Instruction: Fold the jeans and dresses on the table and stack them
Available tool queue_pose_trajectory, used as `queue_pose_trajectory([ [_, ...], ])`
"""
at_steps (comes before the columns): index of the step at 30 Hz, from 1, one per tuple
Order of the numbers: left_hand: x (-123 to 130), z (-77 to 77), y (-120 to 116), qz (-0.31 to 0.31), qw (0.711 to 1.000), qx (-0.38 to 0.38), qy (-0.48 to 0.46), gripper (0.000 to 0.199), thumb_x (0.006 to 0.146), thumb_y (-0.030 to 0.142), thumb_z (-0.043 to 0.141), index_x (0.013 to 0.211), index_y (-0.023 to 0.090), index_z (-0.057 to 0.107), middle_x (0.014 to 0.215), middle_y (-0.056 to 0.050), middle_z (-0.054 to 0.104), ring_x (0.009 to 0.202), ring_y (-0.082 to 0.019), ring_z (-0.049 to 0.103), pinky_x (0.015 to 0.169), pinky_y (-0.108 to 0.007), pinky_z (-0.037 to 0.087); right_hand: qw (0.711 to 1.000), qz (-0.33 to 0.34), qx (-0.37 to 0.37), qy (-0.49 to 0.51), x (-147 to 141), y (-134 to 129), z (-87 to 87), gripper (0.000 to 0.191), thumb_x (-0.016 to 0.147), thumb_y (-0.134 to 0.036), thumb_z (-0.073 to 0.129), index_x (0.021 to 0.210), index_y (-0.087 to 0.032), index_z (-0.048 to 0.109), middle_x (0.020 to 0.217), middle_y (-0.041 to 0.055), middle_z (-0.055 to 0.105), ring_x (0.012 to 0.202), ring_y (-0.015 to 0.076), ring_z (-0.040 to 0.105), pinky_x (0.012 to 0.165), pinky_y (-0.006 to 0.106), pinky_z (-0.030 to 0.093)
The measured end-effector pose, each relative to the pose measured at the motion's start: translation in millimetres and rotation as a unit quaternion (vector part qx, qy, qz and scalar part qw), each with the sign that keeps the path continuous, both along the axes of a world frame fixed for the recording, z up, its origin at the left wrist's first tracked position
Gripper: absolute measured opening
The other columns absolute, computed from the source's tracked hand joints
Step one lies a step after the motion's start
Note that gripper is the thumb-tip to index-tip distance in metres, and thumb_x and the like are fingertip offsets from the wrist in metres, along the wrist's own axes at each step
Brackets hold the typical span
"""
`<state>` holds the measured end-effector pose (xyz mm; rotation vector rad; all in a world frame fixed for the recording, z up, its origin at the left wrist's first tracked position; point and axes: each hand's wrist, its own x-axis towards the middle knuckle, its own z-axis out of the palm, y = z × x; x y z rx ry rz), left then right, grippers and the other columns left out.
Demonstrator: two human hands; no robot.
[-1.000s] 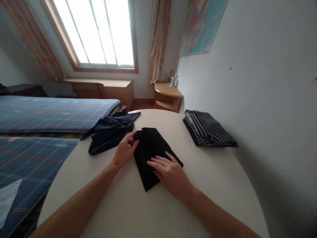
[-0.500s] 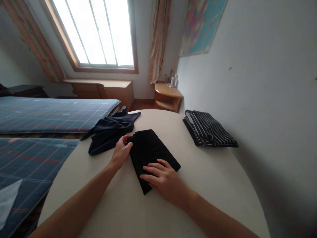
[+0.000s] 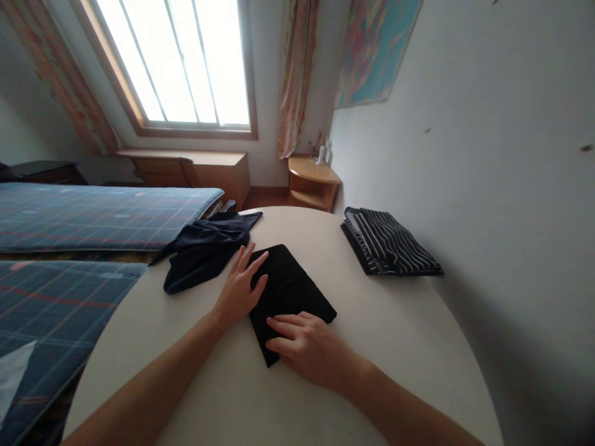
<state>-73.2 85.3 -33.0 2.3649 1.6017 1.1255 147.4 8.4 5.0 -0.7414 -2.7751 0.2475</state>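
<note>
A folded black cloth garment (image 3: 292, 285) lies flat on the round white table (image 3: 395, 347); its exact kind does not show. My left hand (image 3: 239, 288) is open at its left edge, fingers spread, with the thumb and fingertips over the fabric. Across the near part of the garment rests my right hand (image 3: 309, 347), also open, its fingers stretched out on the cloth. Just beyond my left hand a dark navy garment (image 3: 202, 251) lies loosely crumpled at the table's left edge.
A folded stack of black-and-white striped cloth (image 3: 390, 241) sits at the table's right side, near the wall. Two plaid mattresses (image 3: 106, 217) are to the left. A small wooden corner shelf (image 3: 313, 170) and a desk (image 3: 218, 158) stand behind, below the window.
My left hand has let go of the garment's far left corner and spread its fingers over the left edge. My right hand has shifted slightly toward me, its fingers closer together.
</note>
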Motion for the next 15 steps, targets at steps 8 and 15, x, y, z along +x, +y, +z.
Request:
queue_pose_trajectory([
  [8, 0.3, -20.7, -0.6, 0.032, 0.992, -0.068, 0.099, 0.059, 0.098, 0.045, 0.046, 0.152, 0.022, 0.042, 0.165, -0.011, 0.023, 0.152, -0.039, 0.013, 0.117, -0.058, 0.026, 0.989, -0.064, -0.058, 0.120, 8.9, 5.8, 9.9, 0.024, 0.100, -0.027, 0.050, 0.108, -0.022, 0.071, 0.103, 0.0029, 0.076, 0.090, 0.0131, 0.071, 0.084, 0.023, 0.053],
  [15, 1.1, -16.8, -2.3, 0.039, 0.990, -0.076, 0.115, 0.061, 0.097, 0.048, 0.048, 0.151, 0.021, 0.043, 0.164, -0.015, 0.024, 0.150, -0.045, 0.014, 0.114, -0.062, 0.026, 0.983, -0.182, -0.037, 0.003, 13.2, 17.1, -8.3, 0.063, 0.099, -0.046, 0.051, 0.156, -0.025, 0.034, 0.164, 0.0129, 0.027, 0.151, 0.0302, 0.022, 0.119, 0.053, 0.026],
])
